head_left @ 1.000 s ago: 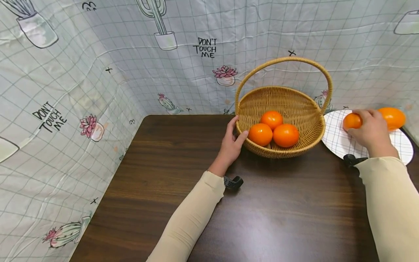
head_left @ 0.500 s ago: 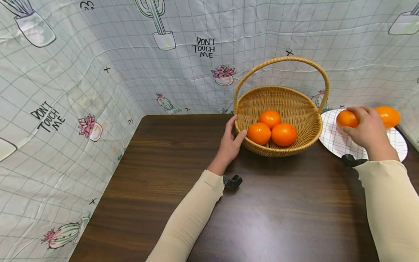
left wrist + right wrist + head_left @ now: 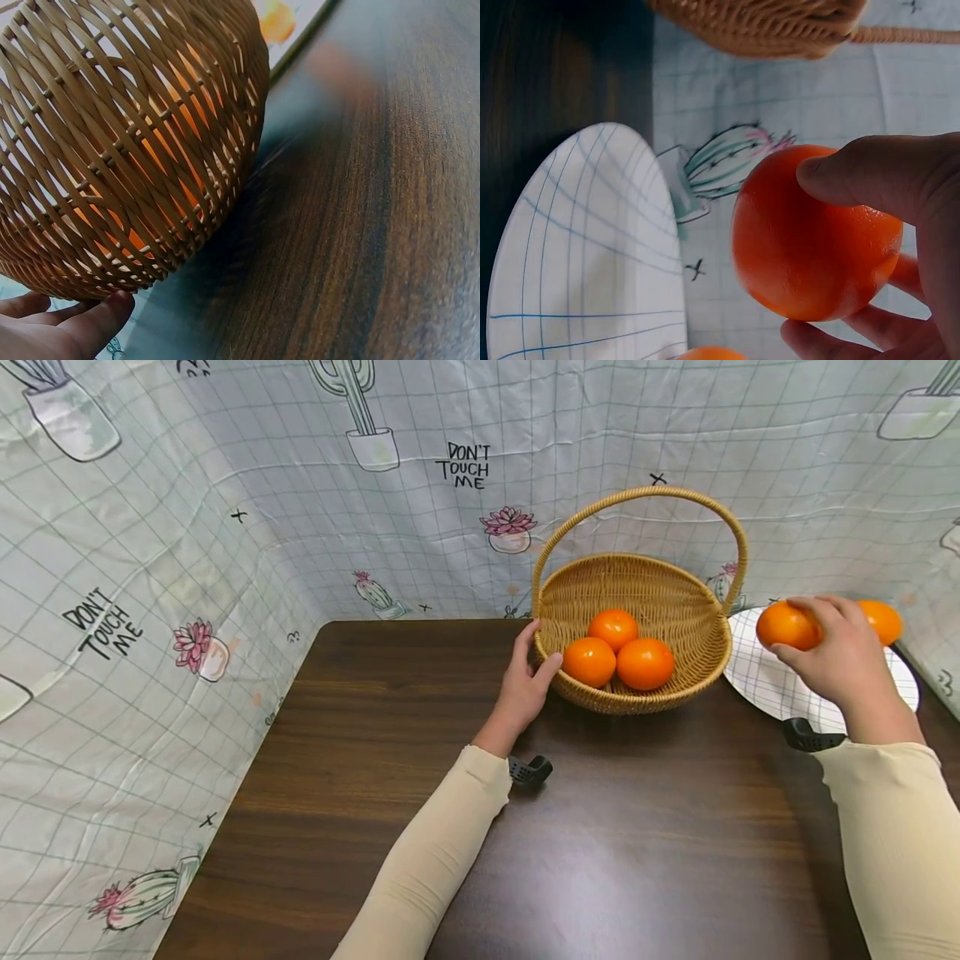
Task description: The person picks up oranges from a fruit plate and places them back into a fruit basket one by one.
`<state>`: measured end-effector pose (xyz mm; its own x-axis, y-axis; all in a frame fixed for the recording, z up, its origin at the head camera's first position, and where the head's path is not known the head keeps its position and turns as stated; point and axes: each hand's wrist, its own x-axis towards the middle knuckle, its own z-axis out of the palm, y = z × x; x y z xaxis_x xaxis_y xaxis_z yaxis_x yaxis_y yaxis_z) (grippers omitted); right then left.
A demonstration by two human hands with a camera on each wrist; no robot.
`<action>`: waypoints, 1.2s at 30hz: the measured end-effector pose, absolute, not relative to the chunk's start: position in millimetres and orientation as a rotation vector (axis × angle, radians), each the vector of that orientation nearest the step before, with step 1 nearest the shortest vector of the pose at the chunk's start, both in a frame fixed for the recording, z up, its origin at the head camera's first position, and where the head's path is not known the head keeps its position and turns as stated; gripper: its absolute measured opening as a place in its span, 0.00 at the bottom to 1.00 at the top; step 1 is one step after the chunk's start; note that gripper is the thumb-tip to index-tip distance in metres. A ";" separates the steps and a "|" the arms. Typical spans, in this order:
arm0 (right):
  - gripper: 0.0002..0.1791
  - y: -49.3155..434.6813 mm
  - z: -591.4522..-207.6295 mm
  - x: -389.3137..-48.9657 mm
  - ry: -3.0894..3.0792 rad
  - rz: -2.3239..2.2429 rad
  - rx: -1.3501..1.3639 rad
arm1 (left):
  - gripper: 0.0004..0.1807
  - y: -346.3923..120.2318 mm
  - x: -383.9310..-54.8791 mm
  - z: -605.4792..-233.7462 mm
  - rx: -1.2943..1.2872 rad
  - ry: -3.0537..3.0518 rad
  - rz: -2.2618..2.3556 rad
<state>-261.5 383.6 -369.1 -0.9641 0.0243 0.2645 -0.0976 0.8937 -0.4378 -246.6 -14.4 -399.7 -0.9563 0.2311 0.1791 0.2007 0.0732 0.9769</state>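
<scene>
My right hand [image 3: 851, 656] holds a glossy orange [image 3: 787, 625] between thumb and fingers, at the right in the head view. In the right wrist view the held orange [image 3: 814, 236] hangs clear of the white plate with blue grid lines [image 3: 592, 247]. Another orange [image 3: 883, 622] sits at the plate's far side, partly hidden behind the right hand. My left hand [image 3: 521, 689] grips the left rim of the wicker basket [image 3: 686, 610], thumb at the front and fingers outside. Three oranges [image 3: 645, 664] lie together in the basket, showing through its weave in the left wrist view.
The basket's tall arched handle [image 3: 637, 493] stands up between its two sides. A dark wooden table [image 3: 637, 827] carries everything. Printed cloth [image 3: 420, 527] hangs along the back and left. A black strap device [image 3: 531, 771] is on each wrist.
My right hand has raised the orange off the plate and brought it a little left, towards the basket. The left hand keeps its hold on the rim. The whole head view has shifted slightly.
</scene>
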 end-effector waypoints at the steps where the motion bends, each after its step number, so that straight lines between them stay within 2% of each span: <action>1: 0.36 381.7 -367.0 -259.4 -2.789 0.666 0.058 | 0.36 -14.4 -246.7 -400.0 0.456 2.288 2.073; 17: 0.34 358.1 -347.2 -228.7 -2.654 0.670 0.137 | 0.36 -15.4 -246.7 -399.6 0.456 2.305 2.039; 36: 0.35 336.7 -337.6 -215.1 -2.533 0.679 0.235 | 0.36 -14.2 -244.6 -395.9 0.449 2.346 2.042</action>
<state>-215.1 336.7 -337.6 -0.8582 -0.0353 0.5121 -0.2866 0.8606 -0.4210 -244.6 -14.2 -395.9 -0.9591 0.2127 0.1866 0.2142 0.1148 0.9700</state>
